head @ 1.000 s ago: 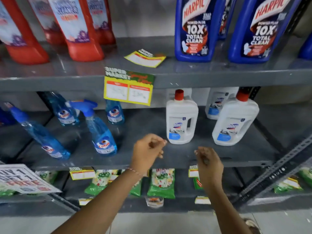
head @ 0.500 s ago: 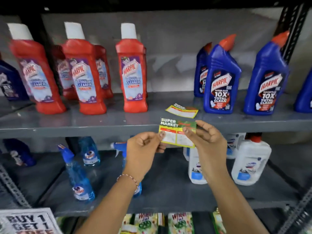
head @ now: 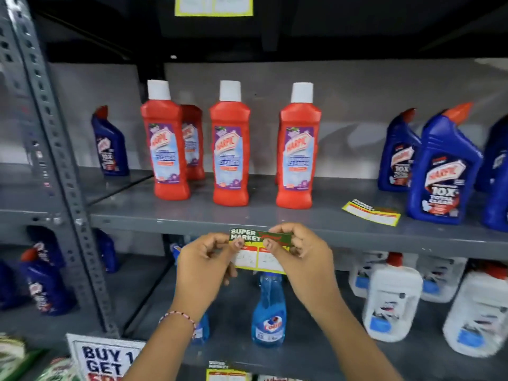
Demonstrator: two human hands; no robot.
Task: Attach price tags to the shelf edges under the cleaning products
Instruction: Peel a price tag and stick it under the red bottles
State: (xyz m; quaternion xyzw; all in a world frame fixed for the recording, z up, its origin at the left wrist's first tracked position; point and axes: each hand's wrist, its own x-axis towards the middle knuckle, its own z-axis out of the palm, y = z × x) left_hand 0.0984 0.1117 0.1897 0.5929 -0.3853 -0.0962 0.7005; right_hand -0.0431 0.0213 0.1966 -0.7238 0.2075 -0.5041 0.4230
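Observation:
A yellow and green price tag (head: 257, 250) reading "SUPER MARKET" rests against the front edge of the grey shelf (head: 165, 222), below three red cleaner bottles (head: 230, 149). My left hand (head: 204, 266) pinches its left side. Its right side is pinched by my right hand (head: 298, 259), whose fingers are over the tag's top. A second price tag (head: 371, 213) lies flat on the shelf top to the right, beside blue toilet cleaner bottles (head: 442, 171).
A perforated grey upright (head: 59, 171) stands at the left. Blue spray bottles (head: 269, 312) and white jugs (head: 391, 301) fill the shelf below. A "BUY 1 GET" sign (head: 103, 358) and another tag (head: 228, 373) sit at the bottom. One more tag (head: 214, 5) hangs on the top shelf.
Both hands rose from the lower shelf and took hold of the tag. It has shifted left along the shelf edge, from near the blue bottles to under the red ones.

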